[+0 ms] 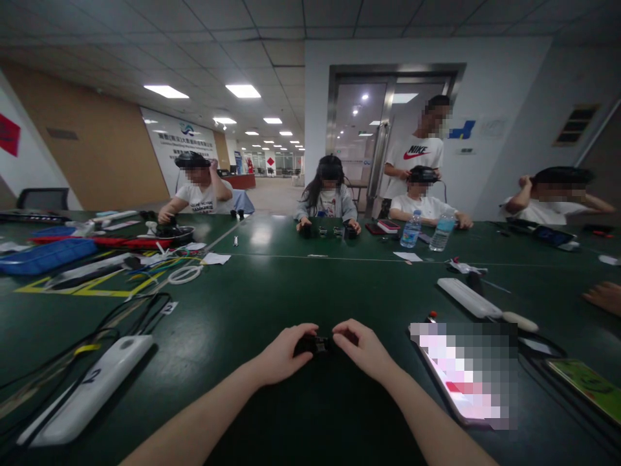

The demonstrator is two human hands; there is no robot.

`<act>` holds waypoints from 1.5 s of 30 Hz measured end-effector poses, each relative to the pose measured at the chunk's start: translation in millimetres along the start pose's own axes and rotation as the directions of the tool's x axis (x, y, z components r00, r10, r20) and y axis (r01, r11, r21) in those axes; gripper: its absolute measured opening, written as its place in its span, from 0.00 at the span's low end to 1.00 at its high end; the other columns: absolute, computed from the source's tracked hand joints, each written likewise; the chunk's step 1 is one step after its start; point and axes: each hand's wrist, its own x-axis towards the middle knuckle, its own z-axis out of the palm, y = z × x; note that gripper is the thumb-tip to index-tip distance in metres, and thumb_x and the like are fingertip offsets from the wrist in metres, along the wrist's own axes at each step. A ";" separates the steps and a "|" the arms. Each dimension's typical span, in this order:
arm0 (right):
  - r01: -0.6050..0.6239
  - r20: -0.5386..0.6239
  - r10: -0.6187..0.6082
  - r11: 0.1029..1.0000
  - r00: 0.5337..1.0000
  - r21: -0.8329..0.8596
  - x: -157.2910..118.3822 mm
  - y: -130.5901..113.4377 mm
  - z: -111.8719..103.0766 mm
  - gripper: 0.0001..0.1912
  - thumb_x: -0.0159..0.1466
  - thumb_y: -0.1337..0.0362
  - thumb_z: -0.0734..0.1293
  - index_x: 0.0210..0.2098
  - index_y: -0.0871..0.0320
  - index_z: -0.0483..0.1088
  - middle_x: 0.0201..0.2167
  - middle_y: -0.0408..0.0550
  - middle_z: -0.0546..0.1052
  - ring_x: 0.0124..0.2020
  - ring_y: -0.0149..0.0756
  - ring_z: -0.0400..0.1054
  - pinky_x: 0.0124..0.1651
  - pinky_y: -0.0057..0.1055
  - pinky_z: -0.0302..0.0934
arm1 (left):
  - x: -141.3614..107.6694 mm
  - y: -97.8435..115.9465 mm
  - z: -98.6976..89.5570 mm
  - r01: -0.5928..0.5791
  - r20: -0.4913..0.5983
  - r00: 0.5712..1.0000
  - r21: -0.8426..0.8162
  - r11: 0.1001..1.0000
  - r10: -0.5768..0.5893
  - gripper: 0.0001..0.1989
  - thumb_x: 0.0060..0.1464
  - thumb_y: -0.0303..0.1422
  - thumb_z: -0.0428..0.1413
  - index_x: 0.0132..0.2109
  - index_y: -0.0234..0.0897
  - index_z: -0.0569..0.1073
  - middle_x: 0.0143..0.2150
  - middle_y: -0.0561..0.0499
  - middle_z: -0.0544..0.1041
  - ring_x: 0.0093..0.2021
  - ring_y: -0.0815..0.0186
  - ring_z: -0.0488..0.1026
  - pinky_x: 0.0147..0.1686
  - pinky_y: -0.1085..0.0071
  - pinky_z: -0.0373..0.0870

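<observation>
"Piece (pixel 319 344), dark: why enclosed by the curled left hand (pixel 285 355)?"
"Steadied on the table (pixel 272 285), seemingly; whether anything is gripped by the half-curled right hand (pixel 365 351) cannot be told."

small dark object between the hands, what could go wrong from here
The small dark object shows poorly against the dark green tabletop, so fingers might miss a good hold on it. The left hand curls around one side, but whether the right hand has contact is unclear, so the object could perhaps tilt or slip. The phone lies close beside the right forearm, so a sideways move might nudge it.
</observation>
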 end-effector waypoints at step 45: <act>-0.214 -0.524 0.485 0.843 0.701 0.494 13.2 37.4 -11.7 0.25 0.54 0.49 0.65 0.46 0.56 0.67 0.44 0.50 0.73 0.42 0.42 0.68 0.37 0.33 0.65 | -0.4 1.7 -7.7 0.011 0.054 0.999 -0.055 0.998 -0.008 0.25 0.53 0.34 0.55 0.58 0.45 0.62 0.57 0.49 0.67 0.57 0.61 0.63 0.56 0.60 0.60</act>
